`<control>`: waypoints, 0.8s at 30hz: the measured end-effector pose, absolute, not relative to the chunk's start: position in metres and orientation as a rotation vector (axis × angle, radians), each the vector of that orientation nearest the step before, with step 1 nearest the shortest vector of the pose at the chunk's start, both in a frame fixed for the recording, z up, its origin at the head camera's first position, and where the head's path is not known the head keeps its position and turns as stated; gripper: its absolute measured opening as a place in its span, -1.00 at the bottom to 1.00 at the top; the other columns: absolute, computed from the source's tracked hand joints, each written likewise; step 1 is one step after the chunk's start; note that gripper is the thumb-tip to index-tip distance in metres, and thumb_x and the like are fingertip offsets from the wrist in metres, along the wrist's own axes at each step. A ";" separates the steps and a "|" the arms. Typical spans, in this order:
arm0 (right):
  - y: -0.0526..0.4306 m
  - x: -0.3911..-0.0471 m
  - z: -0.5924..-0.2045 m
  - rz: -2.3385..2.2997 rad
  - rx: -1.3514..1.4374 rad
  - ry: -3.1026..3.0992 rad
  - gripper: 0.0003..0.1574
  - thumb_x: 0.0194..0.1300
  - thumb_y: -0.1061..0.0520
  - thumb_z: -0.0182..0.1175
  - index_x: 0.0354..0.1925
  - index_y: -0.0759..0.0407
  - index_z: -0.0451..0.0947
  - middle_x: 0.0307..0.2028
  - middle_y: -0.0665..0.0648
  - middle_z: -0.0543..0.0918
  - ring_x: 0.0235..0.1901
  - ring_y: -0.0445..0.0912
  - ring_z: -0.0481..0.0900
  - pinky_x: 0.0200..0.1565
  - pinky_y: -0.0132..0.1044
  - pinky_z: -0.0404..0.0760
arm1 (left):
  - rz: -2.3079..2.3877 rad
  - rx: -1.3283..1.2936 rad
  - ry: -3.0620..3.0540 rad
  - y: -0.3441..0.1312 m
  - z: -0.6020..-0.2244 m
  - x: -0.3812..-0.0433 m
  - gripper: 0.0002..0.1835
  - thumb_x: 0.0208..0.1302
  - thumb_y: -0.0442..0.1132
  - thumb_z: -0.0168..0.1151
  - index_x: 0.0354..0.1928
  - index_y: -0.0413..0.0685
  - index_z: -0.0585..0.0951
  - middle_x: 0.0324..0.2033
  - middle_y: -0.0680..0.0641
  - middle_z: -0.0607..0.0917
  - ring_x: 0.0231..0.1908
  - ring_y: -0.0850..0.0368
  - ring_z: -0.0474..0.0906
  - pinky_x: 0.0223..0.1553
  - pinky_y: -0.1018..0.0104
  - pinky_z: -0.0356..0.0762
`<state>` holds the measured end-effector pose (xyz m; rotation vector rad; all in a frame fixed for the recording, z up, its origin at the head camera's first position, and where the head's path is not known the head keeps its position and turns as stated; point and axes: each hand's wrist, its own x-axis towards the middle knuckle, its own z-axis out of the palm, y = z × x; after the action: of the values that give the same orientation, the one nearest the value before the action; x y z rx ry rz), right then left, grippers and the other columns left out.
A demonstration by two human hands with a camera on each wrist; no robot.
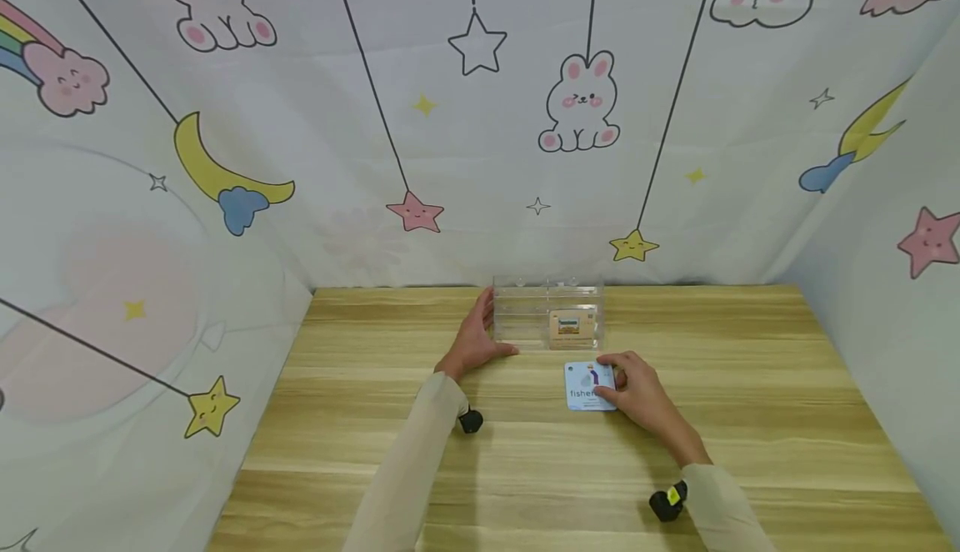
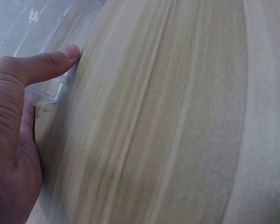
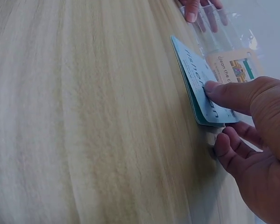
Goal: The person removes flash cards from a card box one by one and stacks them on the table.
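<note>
A clear plastic box (image 1: 521,328) with compartments stands at the back of the table. My left hand (image 1: 476,340) holds its left end, the thumb along the front lower edge and the fingers round the side. A peach picture card (image 1: 573,339) sits in the lower right compartment. In front of the box, my right hand (image 1: 643,395) pinches a small stack of light-blue cards (image 3: 191,70) by its right side, thumb on the front face. The top card shows a figure and the partly covered word "fisherman". In the right wrist view the stack is tilted above the table, its layers slightly spread.
The wood-grain table (image 1: 330,469) runs back to a white curtain (image 1: 495,160) printed with rabbits, stars and clouds, close behind the box. Similar cloth hangs along the left and right sides. A black wrist camera (image 1: 471,420) is strapped at the left sleeve, another (image 1: 666,504) at the right.
</note>
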<state>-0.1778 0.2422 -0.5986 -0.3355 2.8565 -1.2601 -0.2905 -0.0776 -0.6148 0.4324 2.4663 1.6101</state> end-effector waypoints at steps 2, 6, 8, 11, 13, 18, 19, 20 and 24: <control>0.242 -0.178 -0.599 -1.255 -0.333 2.856 -0.40 0.21 0.24 0.53 0.19 0.38 0.60 -0.07 0.25 0.56 -0.33 -0.08 0.40 -0.35 -0.32 0.41 | 1.612 0.433 2.464 -0.078 -0.615 -0.291 0.37 -0.01 -0.33 0.70 0.68 0.09 -0.10 0.62 -0.09 0.08 0.55 0.01 0.14 0.48 0.23 0.25; 0.241 -0.179 -0.599 -1.221 -0.336 2.865 -0.39 0.21 0.24 0.53 0.19 0.38 0.61 -0.07 0.25 0.55 -0.33 -0.07 0.38 -0.32 -0.29 0.39 | 1.621 0.444 2.457 -0.078 -0.617 -0.292 0.36 -0.01 -0.32 0.70 0.68 0.10 -0.09 0.62 -0.11 0.08 0.55 -0.02 0.15 0.48 0.18 0.26; 0.241 -0.180 -0.600 -1.204 -0.343 2.869 -0.40 0.22 0.23 0.53 0.19 0.38 0.61 -0.06 0.26 0.54 -0.33 -0.07 0.37 -0.31 -0.28 0.38 | 1.628 0.455 2.454 -0.078 -0.618 -0.293 0.36 -0.01 -0.32 0.70 0.68 0.08 -0.09 0.62 -0.13 0.08 0.55 -0.06 0.15 0.48 0.14 0.27; 0.241 -0.179 -0.599 -1.192 -0.347 2.864 -0.41 0.23 0.22 0.52 0.18 0.38 0.61 -0.03 0.29 0.54 -0.34 -0.07 0.37 -0.32 -0.28 0.38 | 1.633 0.452 2.451 -0.079 -0.619 -0.294 0.37 -0.01 -0.32 0.71 0.68 0.09 -0.09 0.62 -0.12 0.08 0.55 -0.05 0.14 0.48 0.16 0.26; 0.241 -0.179 -0.598 -1.184 -0.348 2.855 -0.42 0.24 0.21 0.51 0.18 0.38 0.61 -0.01 0.31 0.54 -0.34 -0.08 0.37 -0.34 -0.29 0.39 | 1.629 0.444 2.453 -0.079 -0.619 -0.294 0.37 -0.02 -0.31 0.71 0.68 0.10 -0.08 0.62 -0.10 0.08 0.55 -0.03 0.14 0.48 0.19 0.26; 0.241 -0.180 -0.596 -1.159 -0.349 2.827 -0.43 0.27 0.18 0.50 0.17 0.38 0.61 0.05 0.36 0.52 -0.35 -0.08 0.38 -0.34 -0.29 0.39 | 1.628 0.434 2.460 -0.078 -0.617 -0.293 0.37 -0.02 -0.32 0.71 0.68 0.10 -0.08 0.62 -0.09 0.07 0.55 -0.01 0.14 0.48 0.21 0.25; 0.241 -0.180 -0.596 -1.153 -0.350 2.824 -0.44 0.27 0.18 0.50 0.17 0.38 0.61 0.06 0.36 0.51 -0.36 -0.07 0.38 -0.34 -0.28 0.40 | 1.628 0.433 2.461 -0.078 -0.617 -0.293 0.37 -0.02 -0.32 0.71 0.68 0.10 -0.08 0.62 -0.09 0.07 0.55 -0.02 0.14 0.48 0.20 0.25; 0.241 -0.181 -0.595 -1.147 -0.352 2.822 -0.44 0.27 0.18 0.50 0.17 0.38 0.61 0.06 0.37 0.51 -0.36 -0.07 0.38 -0.33 -0.28 0.40 | 1.626 0.431 2.461 -0.078 -0.617 -0.293 0.37 -0.02 -0.33 0.71 0.68 0.11 -0.08 0.62 -0.08 0.07 0.55 -0.01 0.14 0.48 0.21 0.25; 0.242 -0.181 -0.594 -1.135 -0.358 2.818 -0.42 0.27 0.17 0.50 0.18 0.37 0.60 0.05 0.35 0.51 -0.34 -0.07 0.37 -0.32 -0.28 0.39 | 1.614 0.413 2.456 -0.078 -0.616 -0.291 0.37 0.00 -0.32 0.70 0.68 0.16 -0.09 0.62 -0.05 0.07 0.55 0.02 0.14 0.47 0.23 0.27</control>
<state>-0.1811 0.2415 -0.5942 -0.3584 2.8182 -1.1349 -0.2914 -0.0780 -0.6159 0.4132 2.4556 1.6138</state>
